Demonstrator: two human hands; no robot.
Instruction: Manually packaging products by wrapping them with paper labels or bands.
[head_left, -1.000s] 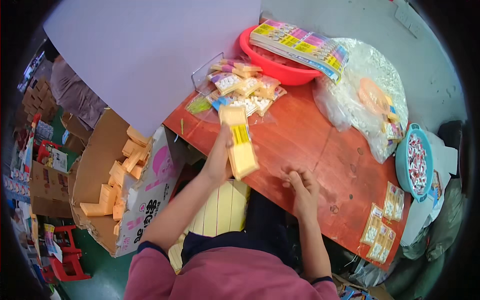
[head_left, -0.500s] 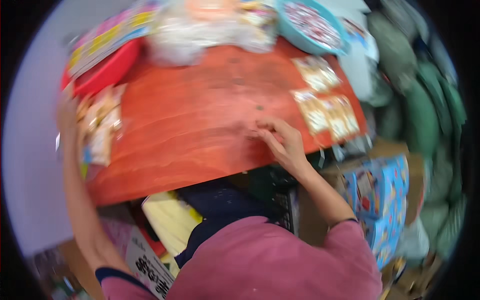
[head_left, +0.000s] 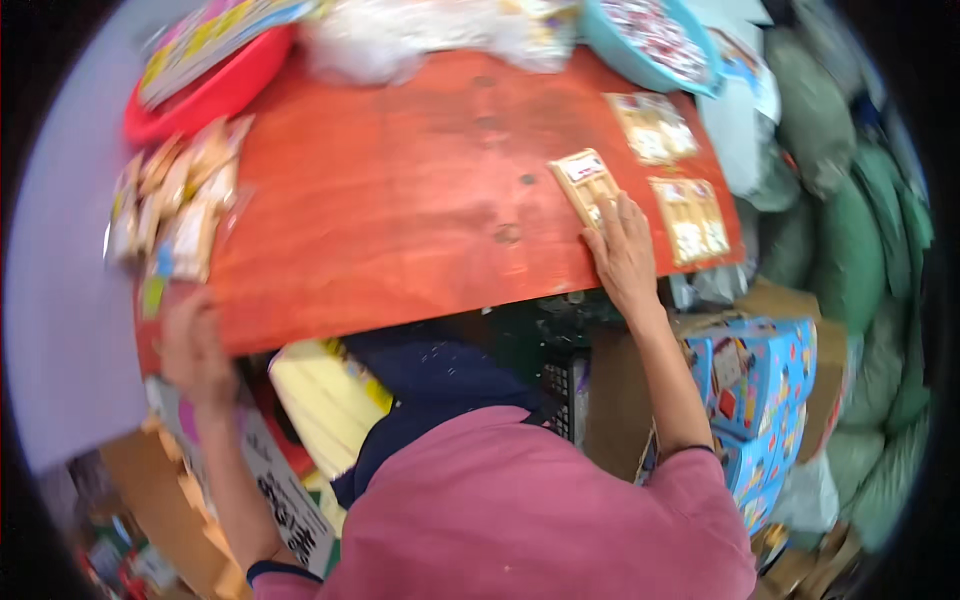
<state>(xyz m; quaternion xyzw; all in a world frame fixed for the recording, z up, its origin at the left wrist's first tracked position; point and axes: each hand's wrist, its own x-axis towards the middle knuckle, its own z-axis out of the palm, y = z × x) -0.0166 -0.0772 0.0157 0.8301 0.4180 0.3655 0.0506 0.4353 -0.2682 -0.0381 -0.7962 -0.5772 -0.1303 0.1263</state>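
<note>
My right hand (head_left: 625, 250) lies with fingers stretched out over the near end of a flat, pale wood-coloured piece with slots and white parts (head_left: 582, 172), on the red tabletop (head_left: 400, 190). Two similar flat packs sit to its right, a farther one in clear wrapping (head_left: 655, 128) and a nearer one (head_left: 690, 222). At the near left edge of the table my left hand (head_left: 197, 345) is smeared by motion, so its fingers cannot be made out. Beyond it is a pile of clear-wrapped pale wooden pieces (head_left: 185, 200).
A red basin (head_left: 215, 95) with colourful flat sheets stands far left. Clear plastic bags (head_left: 370, 40) lie along the back, beside a light-blue basin (head_left: 655, 60) of small red-and-white pieces. Blue patterned boxes (head_left: 760, 390) are stacked right of the table, near green sacks (head_left: 835, 230).
My left hand has come back from beside the red basin to the near edge. The right hand has moved right onto one flat pack, which now lies farther left, apart from its neighbour.
</note>
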